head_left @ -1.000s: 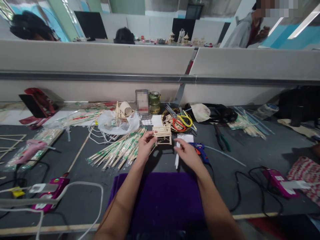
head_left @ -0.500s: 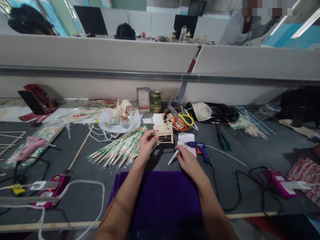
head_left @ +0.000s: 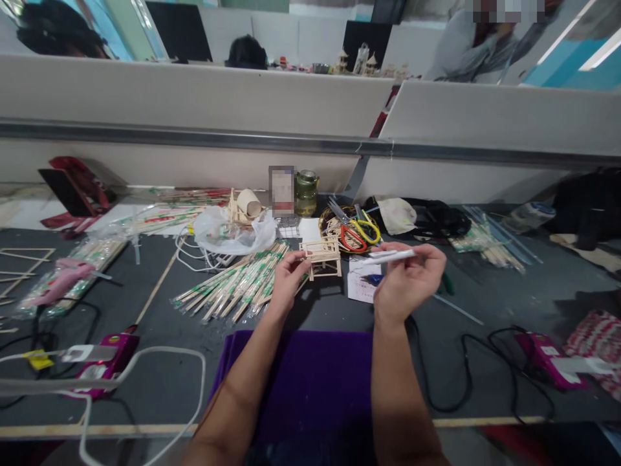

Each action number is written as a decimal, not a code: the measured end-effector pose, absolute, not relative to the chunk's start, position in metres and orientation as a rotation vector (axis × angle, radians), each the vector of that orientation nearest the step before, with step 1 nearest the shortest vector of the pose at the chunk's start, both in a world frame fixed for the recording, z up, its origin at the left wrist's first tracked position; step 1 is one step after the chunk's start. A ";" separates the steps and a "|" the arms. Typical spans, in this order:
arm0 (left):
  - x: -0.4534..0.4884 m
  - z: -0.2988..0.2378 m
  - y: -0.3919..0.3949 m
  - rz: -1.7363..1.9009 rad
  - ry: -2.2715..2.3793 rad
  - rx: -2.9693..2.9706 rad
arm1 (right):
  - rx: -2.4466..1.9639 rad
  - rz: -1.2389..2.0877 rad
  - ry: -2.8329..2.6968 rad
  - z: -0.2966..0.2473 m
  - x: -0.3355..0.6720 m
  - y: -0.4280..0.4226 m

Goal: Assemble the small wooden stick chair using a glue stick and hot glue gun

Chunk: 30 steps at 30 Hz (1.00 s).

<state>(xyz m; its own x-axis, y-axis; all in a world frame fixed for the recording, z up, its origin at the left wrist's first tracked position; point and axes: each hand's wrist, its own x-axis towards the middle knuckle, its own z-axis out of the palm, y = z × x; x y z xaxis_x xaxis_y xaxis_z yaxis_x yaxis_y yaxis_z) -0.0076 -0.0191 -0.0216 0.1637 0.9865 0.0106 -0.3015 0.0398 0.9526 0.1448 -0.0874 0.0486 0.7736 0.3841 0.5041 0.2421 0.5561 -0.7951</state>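
Observation:
My left hand [head_left: 290, 275] pinches the left side of a small wooden stick frame [head_left: 323, 257], a boxy structure of thin pale sticks held just above the table. My right hand [head_left: 410, 281] is raised to the right of it, fingers closed around a white pen [head_left: 391, 256] that lies nearly level and points left. Below that hand sits a sheet of paper with writing [head_left: 359, 285]. A blue glue gun [head_left: 372, 279] rests there, mostly hidden by my right hand. Wrapped bamboo sticks [head_left: 233, 285] fan out left of my left hand.
Scissors [head_left: 356, 234] lie on a round basket of stick pieces behind the frame. A green glass jar [head_left: 306, 194] stands at the back. To the left are a pink glue gun [head_left: 65, 279] and a power strip [head_left: 109, 362]; black cables [head_left: 466, 375] loop at right.
My right hand has lifted and moved right, turning the pen from tip-down to nearly level. It now covers most of the blue glue gun. The left hand still holds the frame.

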 end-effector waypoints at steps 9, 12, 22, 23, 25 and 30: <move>-0.008 -0.022 -0.021 1.220 0.876 1.049 | -1.162 0.424 -0.868 0.003 0.110 -0.072; -0.007 -0.021 -0.022 1.229 0.878 1.058 | -1.230 0.355 -0.982 -0.010 0.103 -0.068; -0.005 -0.022 -0.023 1.242 0.874 1.037 | -1.283 0.097 -1.219 -0.018 0.100 -0.059; -0.005 -0.022 -0.023 1.243 0.874 1.036 | -1.278 0.092 -1.227 -0.018 0.100 -0.059; -0.005 -0.022 -0.023 1.243 0.876 1.038 | -1.271 0.092 -1.239 -0.018 0.100 -0.058; -0.005 -0.021 -0.023 1.252 0.877 1.039 | -1.282 0.111 -1.262 -0.019 0.100 -0.057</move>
